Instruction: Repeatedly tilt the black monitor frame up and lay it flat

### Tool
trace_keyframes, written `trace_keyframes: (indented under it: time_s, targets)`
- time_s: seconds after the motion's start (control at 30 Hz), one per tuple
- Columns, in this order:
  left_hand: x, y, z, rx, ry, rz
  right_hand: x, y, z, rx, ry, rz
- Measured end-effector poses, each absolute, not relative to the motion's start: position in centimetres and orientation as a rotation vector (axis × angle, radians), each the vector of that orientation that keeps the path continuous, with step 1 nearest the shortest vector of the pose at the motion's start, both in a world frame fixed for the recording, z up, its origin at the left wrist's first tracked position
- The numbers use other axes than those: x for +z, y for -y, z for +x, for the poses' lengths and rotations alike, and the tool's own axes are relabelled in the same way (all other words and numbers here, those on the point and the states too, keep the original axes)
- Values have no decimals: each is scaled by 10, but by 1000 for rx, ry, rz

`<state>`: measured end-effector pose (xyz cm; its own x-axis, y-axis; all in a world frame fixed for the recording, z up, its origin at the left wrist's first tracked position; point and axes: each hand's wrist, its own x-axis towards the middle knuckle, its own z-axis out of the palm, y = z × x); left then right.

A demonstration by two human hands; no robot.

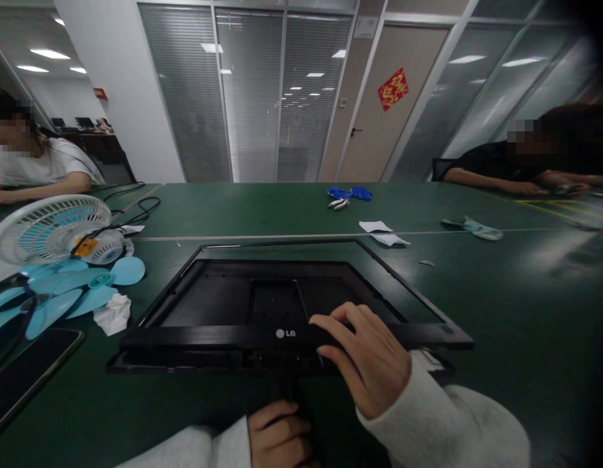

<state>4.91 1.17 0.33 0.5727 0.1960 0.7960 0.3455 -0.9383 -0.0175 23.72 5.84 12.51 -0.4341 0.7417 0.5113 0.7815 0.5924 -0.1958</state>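
A black LG monitor bezel (203, 336), an open rectangular frame, lies over the black monitor back cover (223, 305). The two are offset, so the far bar of the bezel sits beyond the cover. My right hand (367, 357) pinches the bezel's near bar just right of the LG logo, index finger on top and thumb below. Lower down, a dark monitor stand (281, 385) extends toward me from under the near edge. My left hand (280, 437) has its fingers curled around this stand; its thumb is hidden.
On the left are a white fan (52, 227), blue fan blades (81, 281), crumpled tissue (113, 314) and a phone (32, 374). Blue gloves (350, 193) and white paper (383, 233) lie beyond the bezel. People sit at the green table's (516, 325) left and right.
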Motion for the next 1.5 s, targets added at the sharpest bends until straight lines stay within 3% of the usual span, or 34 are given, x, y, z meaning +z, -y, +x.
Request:
trace_keyframes:
  time_s: [0.67,1.5]
  targets:
    - [-1,-15,52,-1368,423,-2558,131,-49,243,23,2290,-1195]
    - [-1,-12,48,-1305,465,-2617,137,-61,257,-176,2372,-1152]
